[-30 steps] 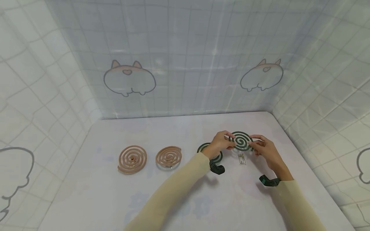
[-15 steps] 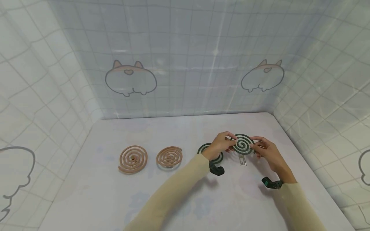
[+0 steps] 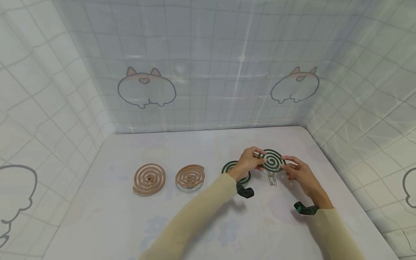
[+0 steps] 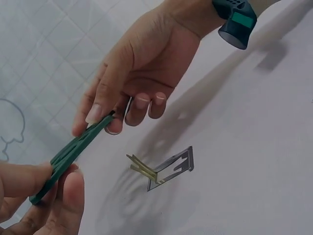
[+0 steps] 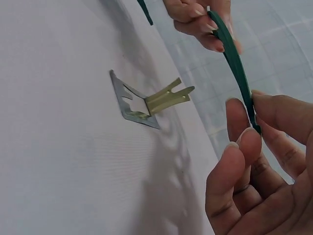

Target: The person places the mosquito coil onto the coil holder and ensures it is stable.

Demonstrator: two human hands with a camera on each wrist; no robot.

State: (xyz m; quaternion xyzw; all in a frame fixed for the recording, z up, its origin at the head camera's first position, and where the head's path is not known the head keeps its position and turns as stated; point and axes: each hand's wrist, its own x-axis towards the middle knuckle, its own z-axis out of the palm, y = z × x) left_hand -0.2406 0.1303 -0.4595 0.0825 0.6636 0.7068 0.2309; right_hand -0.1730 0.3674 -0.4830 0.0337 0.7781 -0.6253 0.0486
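Observation:
A green mosquito coil (image 3: 271, 161) is held up off the table, its two edges pinched between thumb and fingers. My left hand (image 3: 248, 161) grips its left edge and my right hand (image 3: 299, 172) its right edge. Seen edge-on in the left wrist view, the coil (image 4: 73, 147) is tilted. Below it, apart from it, a small metal coil stand (image 5: 119, 95) lies on the table with its forked tab bent upward. Partly hidden under my left wrist is a second green coil (image 3: 247, 177).
Left of my hands, a brown coil (image 3: 194, 167) sits raised and slightly tilted, with a bit of metal under its front. Another brown coil (image 3: 136, 184) is farther left. Grid-patterned fabric walls (image 3: 208, 90) enclose the white table (image 3: 182, 231) at the back and sides.
The coil between my hands has dipped slightly toward the stand, then risen a little. Both hands keep their pinch on it. The other coils have not moved.

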